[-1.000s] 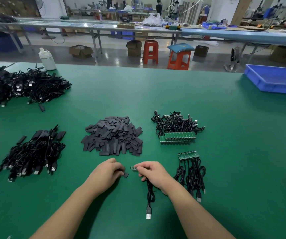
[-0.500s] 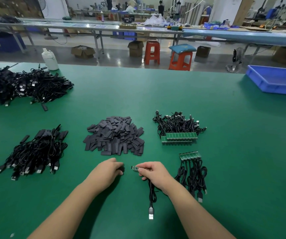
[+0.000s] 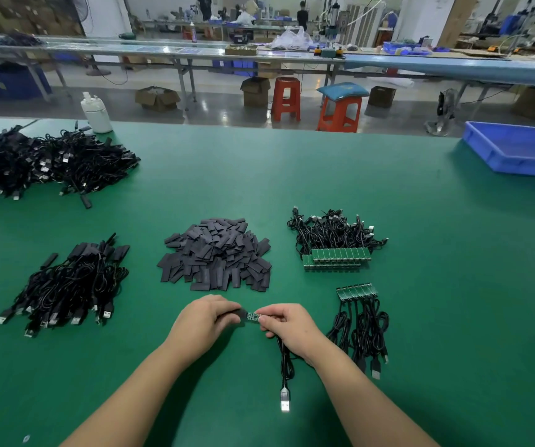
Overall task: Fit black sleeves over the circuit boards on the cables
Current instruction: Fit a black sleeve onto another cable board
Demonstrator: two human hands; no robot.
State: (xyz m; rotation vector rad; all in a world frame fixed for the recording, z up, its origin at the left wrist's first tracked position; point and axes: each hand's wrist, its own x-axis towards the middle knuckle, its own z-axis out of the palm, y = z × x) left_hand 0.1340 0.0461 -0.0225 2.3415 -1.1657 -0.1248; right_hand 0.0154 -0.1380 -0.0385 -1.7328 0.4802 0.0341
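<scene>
We stand in a factory assembly hall: our green workbench (image 3: pixel 388 195) carries heaps of cables (image 3: pixel 43 162) and a pile of black sleeves (image 3: pixel 216 253), a blue bin (image 3: pixel 517 150) sits at its far right corner, and beyond run long work tables (image 3: pixel 195 53) with orange stools (image 3: pixel 287 98).

Left hand (image 3: pixel 203 319) has closed the gap from 9 o'clock, its small black sleeve (image 3: pixel 239 315) now meeting the small green circuit board (image 3: pixel 253 316).
</scene>
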